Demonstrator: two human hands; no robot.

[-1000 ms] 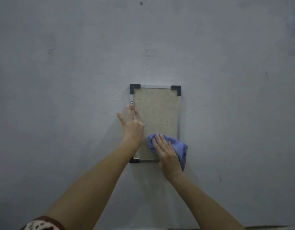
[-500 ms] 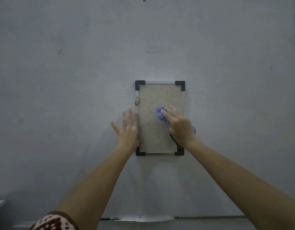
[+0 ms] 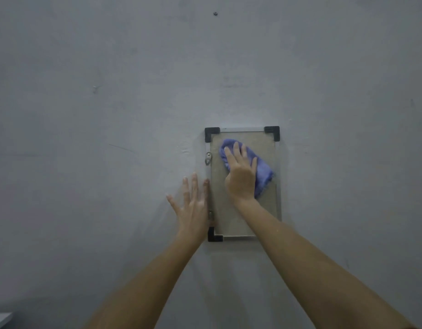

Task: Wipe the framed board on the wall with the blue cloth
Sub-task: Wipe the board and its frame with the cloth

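The framed board (image 3: pixel 229 217) hangs upright on the grey wall, a beige panel in a thin silver frame with black corner pieces. My right hand (image 3: pixel 240 174) presses the blue cloth (image 3: pixel 263 173) flat against the board's upper half, fingers spread over it. The cloth bunches out above and to the right of the hand. My left hand (image 3: pixel 193 205) lies flat on the wall with fingers apart, its edge against the board's left frame rail. My right forearm hides the board's lower right corner.
The bare grey wall (image 3: pixel 110 115) surrounds the board. A small dark screw or nail (image 3: pixel 215 14) sits high above it. A metal hanging clip (image 3: pixel 208 157) shows on the left frame rail. A pale surface edge (image 3: pixel 0 320) shows at the bottom left.
My right hand has carried the blue cloth from the board's lower right up to its upper half. My left hand has slid down along the left frame rail.
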